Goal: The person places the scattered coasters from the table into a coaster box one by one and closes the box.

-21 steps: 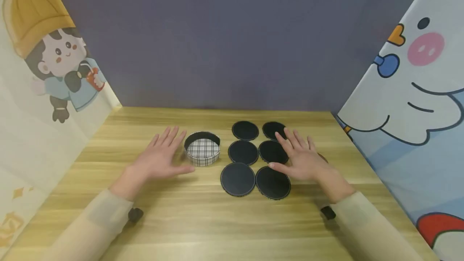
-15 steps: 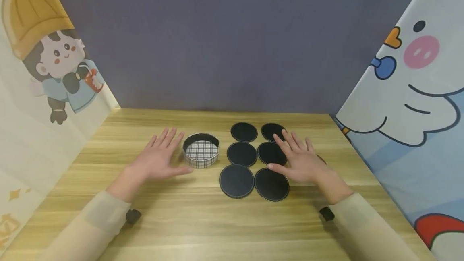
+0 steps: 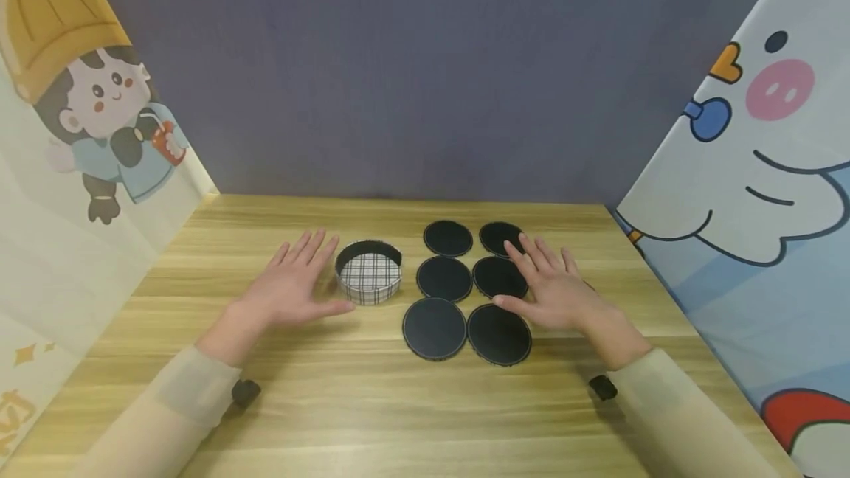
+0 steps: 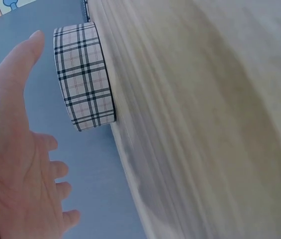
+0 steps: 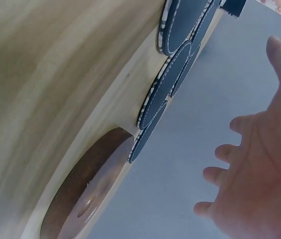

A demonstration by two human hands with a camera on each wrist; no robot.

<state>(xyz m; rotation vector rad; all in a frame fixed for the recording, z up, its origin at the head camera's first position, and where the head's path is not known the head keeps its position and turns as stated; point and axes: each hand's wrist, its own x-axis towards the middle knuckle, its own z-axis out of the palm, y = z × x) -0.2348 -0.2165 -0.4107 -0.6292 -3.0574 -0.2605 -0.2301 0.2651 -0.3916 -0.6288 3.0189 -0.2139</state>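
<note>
My left hand (image 3: 285,290) hovers palm down over the table, fingers straight and thumb out, holding nothing. Just right of it stands a round, open-topped coaster holder (image 3: 370,295) with black-and-white plaid sides and a dark inner wall. Several round black coasters (image 3: 434,328) with pale stitched edges lie flat in two columns to the holder's right. My right hand (image 3: 558,290) is spread above the right column, apart from the coasters, and hides parts of them in the head view. A brown round object (image 5: 83,186) rests beyond the coasters in the right wrist view, mostly hidden by that hand from above.
The wood-grain table (image 3: 398,419) meets a grey-blue panel (image 3: 425,72) at the back. Cartoon-printed panels stand at the left (image 3: 60,264) and right (image 3: 764,301). A dark strap piece (image 3: 246,392) shows under the left sleeve.
The head view shifts slightly. Both hands, the coasters and the plaid holder keep their places.
</note>
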